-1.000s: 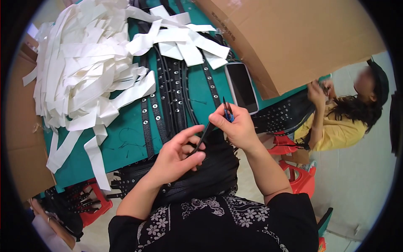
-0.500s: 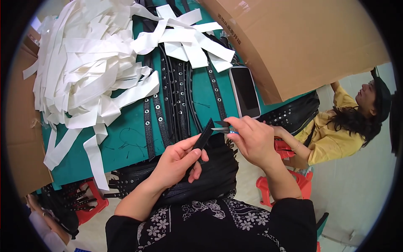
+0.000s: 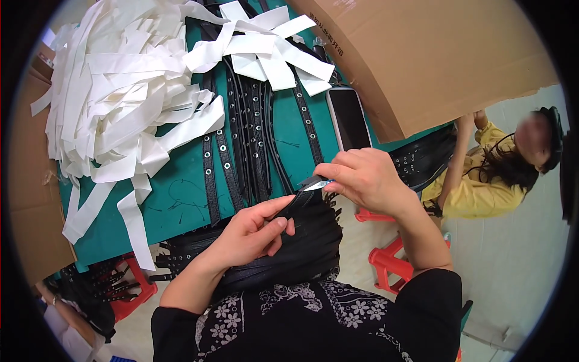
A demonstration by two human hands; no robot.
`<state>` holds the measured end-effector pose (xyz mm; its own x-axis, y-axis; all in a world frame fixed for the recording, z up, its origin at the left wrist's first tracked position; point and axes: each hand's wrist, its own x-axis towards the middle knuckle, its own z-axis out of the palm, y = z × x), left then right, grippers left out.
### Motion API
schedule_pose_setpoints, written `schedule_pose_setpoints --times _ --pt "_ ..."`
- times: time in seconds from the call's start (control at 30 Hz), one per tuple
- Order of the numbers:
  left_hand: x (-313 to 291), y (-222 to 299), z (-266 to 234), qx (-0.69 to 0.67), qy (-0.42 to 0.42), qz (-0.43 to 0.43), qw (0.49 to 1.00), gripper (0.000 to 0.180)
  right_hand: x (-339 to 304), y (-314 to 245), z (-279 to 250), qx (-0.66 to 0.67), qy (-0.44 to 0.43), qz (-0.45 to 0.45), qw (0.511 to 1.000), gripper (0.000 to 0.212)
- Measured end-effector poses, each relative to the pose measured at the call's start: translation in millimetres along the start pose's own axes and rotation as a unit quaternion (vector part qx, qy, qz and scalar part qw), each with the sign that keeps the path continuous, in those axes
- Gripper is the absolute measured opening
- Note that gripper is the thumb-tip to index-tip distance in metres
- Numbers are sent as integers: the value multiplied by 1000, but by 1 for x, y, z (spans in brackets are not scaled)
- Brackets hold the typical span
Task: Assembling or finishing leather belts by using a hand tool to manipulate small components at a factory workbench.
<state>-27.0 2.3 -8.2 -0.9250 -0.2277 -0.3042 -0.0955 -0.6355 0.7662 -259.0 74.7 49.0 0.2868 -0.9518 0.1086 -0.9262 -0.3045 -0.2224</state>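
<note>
One green tabletop (image 3: 181, 199) fills the upper left, and one big brown cardboard sheet (image 3: 434, 54) slants over its right end. One heap of white paper strips (image 3: 126, 102), too many to count, covers the tabletop's left and top. Beside the heap lie several black studded straps (image 3: 250, 133) side by side; their number cannot be told exactly. One stack of black straps (image 3: 295, 247) rests at the person's lap, just below the tabletop edge. One other person in a yellow top (image 3: 476, 187) sits at right, with two red stools (image 3: 392, 259) nearby. One dark phone (image 3: 348, 117) lies by the cardboard. The left hand (image 3: 250, 232) is curled, pinching one black strap end (image 3: 301, 202). The right hand (image 3: 362, 178) is closed around one small tool (image 3: 316, 184), whose tip touches that strap end.
</note>
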Motion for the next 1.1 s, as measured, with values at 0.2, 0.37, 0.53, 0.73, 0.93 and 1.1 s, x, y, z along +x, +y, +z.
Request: schedule_pose_setpoints --times 0.2,0.37,0.53,0.73,0.93,1.1 --pt "-1 7 -1 35 -2 -34 999 42 1 10 -2 12 -9 -35 999 21" --pt "-1 3 -2 10 -2 -22 1000 41 -1 1 -2 11 -9 -6 1000 21" --pt "-1 4 -2 35 -5 -19 999 42 0 -1 -2 14 -3 -6 1000 20" --pt "0 3 -4 30 -11 -20 999 42 1 2 -1 9 -1 -16 1000 19" --pt "2 3 -4 35 -14 -28 999 41 0 6 -1 -6 -4 -25 1000 20" --pt "3 5 -5 -9 -8 -39 999 39 0 4 -2 11 90 63 994 24"
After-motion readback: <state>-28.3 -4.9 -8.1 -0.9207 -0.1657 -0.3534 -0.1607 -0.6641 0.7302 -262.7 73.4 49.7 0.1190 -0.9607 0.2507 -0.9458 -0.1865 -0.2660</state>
